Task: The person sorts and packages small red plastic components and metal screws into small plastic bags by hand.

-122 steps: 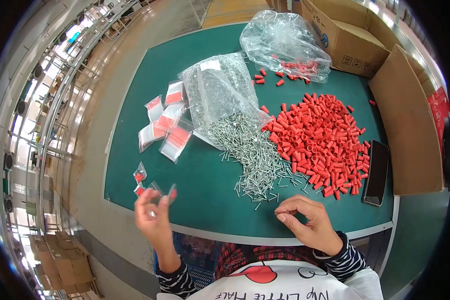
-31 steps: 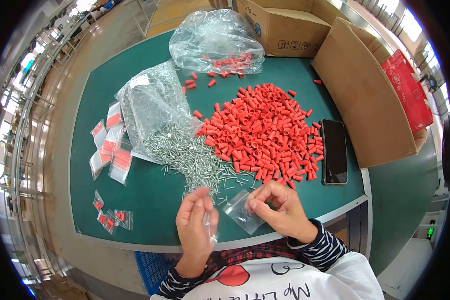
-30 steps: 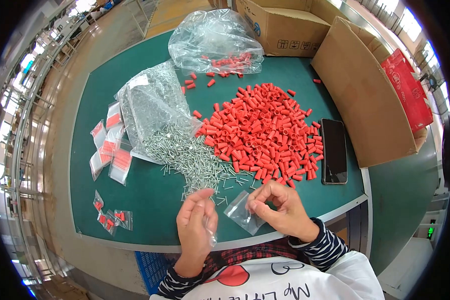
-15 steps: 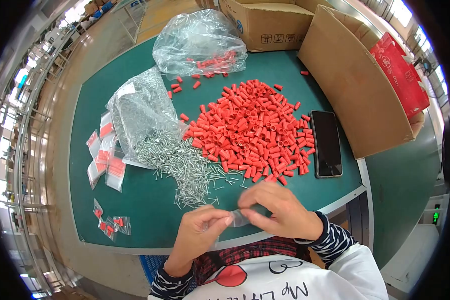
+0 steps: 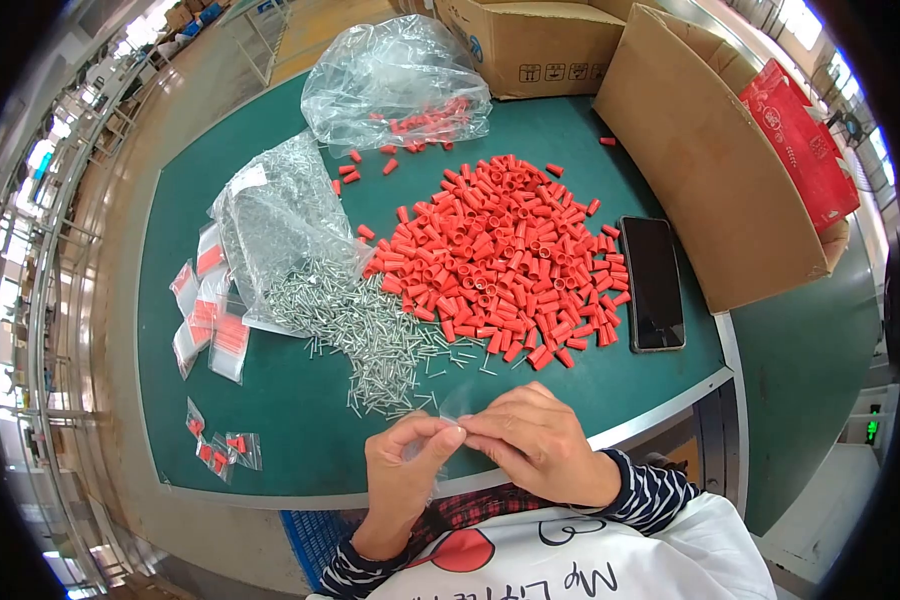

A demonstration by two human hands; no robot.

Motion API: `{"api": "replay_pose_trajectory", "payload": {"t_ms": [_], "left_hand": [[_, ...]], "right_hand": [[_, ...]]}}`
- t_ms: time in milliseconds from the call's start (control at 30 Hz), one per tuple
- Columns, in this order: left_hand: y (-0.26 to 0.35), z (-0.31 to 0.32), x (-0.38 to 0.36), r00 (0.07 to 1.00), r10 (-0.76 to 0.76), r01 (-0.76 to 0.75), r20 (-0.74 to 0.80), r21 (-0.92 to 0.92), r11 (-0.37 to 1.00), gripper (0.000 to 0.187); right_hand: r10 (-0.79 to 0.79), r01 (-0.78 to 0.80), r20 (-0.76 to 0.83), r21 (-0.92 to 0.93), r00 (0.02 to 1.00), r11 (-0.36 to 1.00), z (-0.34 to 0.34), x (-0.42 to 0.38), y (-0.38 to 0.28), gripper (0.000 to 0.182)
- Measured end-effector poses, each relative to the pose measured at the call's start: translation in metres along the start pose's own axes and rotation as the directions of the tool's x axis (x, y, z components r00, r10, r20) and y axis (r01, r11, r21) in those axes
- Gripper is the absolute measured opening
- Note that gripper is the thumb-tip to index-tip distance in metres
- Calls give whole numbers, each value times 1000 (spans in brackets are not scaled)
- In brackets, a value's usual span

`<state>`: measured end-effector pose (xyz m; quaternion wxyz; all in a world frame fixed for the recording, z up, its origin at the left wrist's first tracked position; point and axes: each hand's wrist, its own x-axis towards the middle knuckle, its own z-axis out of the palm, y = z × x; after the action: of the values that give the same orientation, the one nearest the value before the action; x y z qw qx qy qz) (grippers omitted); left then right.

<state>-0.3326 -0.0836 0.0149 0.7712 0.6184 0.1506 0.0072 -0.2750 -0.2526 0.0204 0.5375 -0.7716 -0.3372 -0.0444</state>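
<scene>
At the table's front edge my left hand (image 5: 406, 462) pinches a small clear plastic bag (image 5: 456, 402) between thumb and forefinger. Beside it, touching fingertips, my right hand (image 5: 540, 440) is closed on the same bag. Most of the bag is hidden by my fingers, and I cannot make out anything inside it. Just beyond my hands lies a heap of silver screws (image 5: 370, 345), spilling from a large clear bag (image 5: 285, 215). Behind and to the right of them is a big pile of red wire connectors (image 5: 505, 255).
Small filled bags (image 5: 222, 455) with red pieces lie at the left front; flat bags with red print (image 5: 210, 315) lie behind them. A phone (image 5: 653, 285) rests at the right. Cardboard boxes (image 5: 710, 170) and a clear bag of red connectors (image 5: 395, 85) stand at the back.
My right hand has moved left to meet my left hand, and its fingers have closed on the bag. The bag's film now sticks up above my fingertips.
</scene>
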Motion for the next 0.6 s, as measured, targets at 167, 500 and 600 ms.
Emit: {"api": "replay_pose_trajectory", "payload": {"t_ms": [167,500,600], "left_hand": [[5,-3,-1,999,19,-23,31,133,991,5],[4,-5,-4,956,292,-277,39,457,845,7],[7,-1,-5,921,386,-350,45,527,774,11]], "right_hand": [[18,-17,27,-12,999,1000,-1,1,2,25],[-4,20,90,-175,996,984,4,1,-7,23],[24,-11,79,-154,997,988,6,1,-9,20]]}}
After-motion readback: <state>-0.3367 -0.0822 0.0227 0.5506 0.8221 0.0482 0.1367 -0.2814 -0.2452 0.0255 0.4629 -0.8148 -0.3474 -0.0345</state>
